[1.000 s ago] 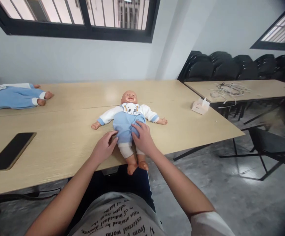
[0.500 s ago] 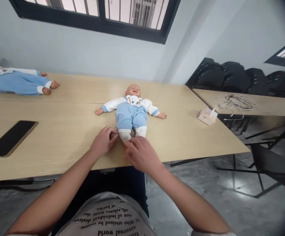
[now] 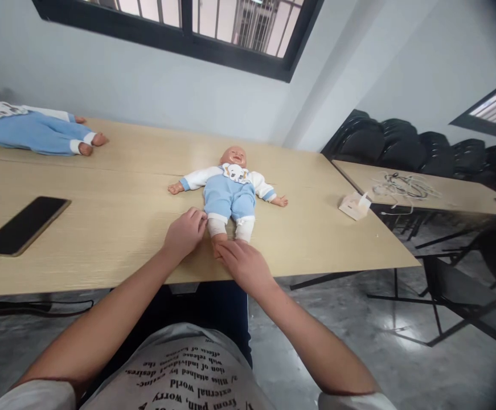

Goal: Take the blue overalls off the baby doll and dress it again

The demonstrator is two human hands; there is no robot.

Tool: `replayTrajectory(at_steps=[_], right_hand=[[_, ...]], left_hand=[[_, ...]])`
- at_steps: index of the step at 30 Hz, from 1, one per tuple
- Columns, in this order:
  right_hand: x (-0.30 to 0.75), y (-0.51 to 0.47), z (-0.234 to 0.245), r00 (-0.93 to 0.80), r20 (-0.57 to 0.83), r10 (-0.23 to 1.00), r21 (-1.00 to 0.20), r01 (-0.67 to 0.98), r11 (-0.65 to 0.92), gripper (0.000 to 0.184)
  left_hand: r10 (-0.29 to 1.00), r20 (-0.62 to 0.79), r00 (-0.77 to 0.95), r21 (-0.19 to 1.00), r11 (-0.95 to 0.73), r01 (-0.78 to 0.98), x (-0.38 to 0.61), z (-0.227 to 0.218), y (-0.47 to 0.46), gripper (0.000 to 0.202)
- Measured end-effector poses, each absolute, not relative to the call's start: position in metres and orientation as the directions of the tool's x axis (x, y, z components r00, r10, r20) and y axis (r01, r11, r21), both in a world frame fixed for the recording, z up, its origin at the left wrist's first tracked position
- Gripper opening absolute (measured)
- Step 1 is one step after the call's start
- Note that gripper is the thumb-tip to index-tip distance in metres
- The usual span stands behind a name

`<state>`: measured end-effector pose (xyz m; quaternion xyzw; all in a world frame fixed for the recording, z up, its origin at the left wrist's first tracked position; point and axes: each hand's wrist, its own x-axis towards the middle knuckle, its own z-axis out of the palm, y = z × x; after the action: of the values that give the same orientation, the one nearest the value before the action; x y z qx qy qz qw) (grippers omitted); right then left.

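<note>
The doll (image 3: 229, 196) lies on the counter (image 3: 123, 233), light and soft, we judge; hold its torso (image 3: 226, 185). Our left hand (image 3: 185, 232) curls at 1 cuff (image 3: 217, 218), our right hand (image 3: 246, 265) over the feet (image 3: 214, 242); we cannot tell whether either grips.

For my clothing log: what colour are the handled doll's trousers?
The trousers are light blue; the head view shows them.

The bare left forearm (image 3: 115, 310) slants toward two o'clock, the left hand (image 3: 184, 232) curling its fingers (image 3: 195, 216) inward. The bare right forearm (image 3: 316, 333) slants toward ten o'clock; the right hand (image 3: 248, 265), at the left's four o'clock, is palm-down, fingers bent.
</note>
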<state>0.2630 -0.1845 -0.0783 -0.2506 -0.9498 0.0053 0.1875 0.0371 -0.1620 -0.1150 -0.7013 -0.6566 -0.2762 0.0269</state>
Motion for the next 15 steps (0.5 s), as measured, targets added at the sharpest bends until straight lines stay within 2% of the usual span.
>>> replayTrajectory(at_steps=[6,10,15], right_hand=[[0.269,-0.188,-0.092,-0.688,0.429,0.585,-0.222,0.548,0.807,0.035],[0.266,-0.192,-0.093,-0.619,0.482,0.62,-0.3,0.548,0.781,0.036],[0.263,-0.196,-0.09,-0.574,0.518,0.634,-0.383,0.507,0.772,0.031]], left_hand=[[0.911,0.407,0.066,0.312,-0.207,0.927,0.039,-0.102,-0.171,0.017],[0.893,0.413,0.181,0.266,-0.308,0.914,0.044,-0.091,-0.19,0.018],[0.901,0.412,0.135,0.348,-0.292,0.891,0.042,-0.09,-0.204,0.011]])
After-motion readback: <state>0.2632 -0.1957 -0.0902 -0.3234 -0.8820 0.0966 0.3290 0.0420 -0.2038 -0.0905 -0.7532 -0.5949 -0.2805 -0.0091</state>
